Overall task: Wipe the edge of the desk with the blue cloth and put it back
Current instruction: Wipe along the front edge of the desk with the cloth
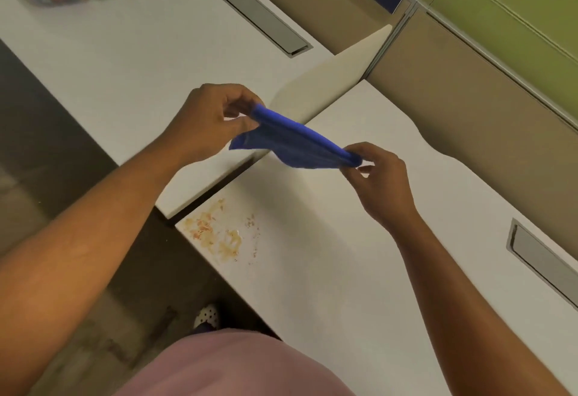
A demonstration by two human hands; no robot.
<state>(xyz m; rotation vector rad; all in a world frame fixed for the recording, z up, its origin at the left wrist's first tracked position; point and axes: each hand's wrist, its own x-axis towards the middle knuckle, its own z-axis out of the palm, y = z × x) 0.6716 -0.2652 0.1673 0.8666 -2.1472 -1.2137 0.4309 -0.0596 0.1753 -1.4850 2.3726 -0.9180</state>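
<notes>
Blue cloth (297,142) is stretched in the air between both hands, above the seam between two desks, not touching either. Left hand (208,122) pinches one end, right hand (375,176) pinches the other. Looks like prep before wiping. The orange-brown smear (215,233) sits at the near desk (359,270) corner edge. Next: bunch the cloth in one hand and bring it down onto the smear.
</notes>
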